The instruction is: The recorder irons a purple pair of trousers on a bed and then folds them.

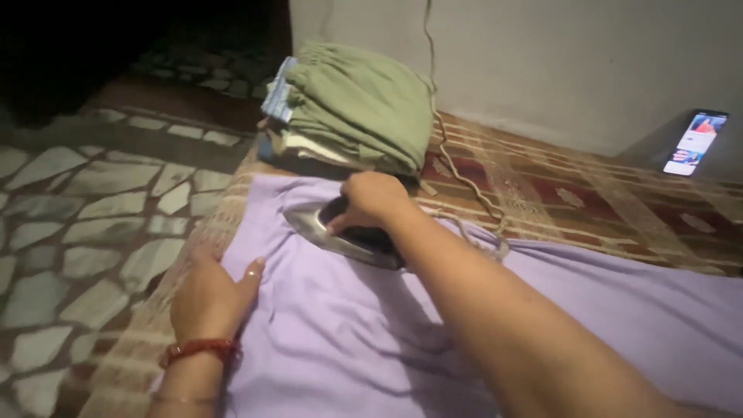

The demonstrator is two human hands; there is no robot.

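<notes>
A right hand [373,199] closes around the dark handle of an iron [346,234], its metal soleplate flat on a lilac cloth [364,340] spread over a patterned red-and-tan mat [588,197] on the floor. The iron sits near the cloth's far left corner, its pointed nose aimed toward the left edge. The left hand [210,298] lies open, palm down, fingers together, pressing the cloth's near left edge where it meets the mat; a red bangle [199,350] circles the wrist and a ring shows on one finger.

Just beyond the iron, a stack of folded clothes [348,108] rests on the mat, topped by a sage-green garment with paler and blue pieces beneath. The stack stands close behind the gripping hand, almost touching the cloth's far edge. A pale cord [457,174] drops along the wall [542,54], passes the right side of the stack, and loops across the mat to the cloth's upper edge just right of the forearm. The cloth is wrinkled there and in front of the left hand.

Well apart, at the far right by the wall, a phone [696,142] lies with its screen lit. To the left of the mat runs a floor [85,224] of irregular pale stones set in dark mortar, fading into shadow at the top.
</notes>
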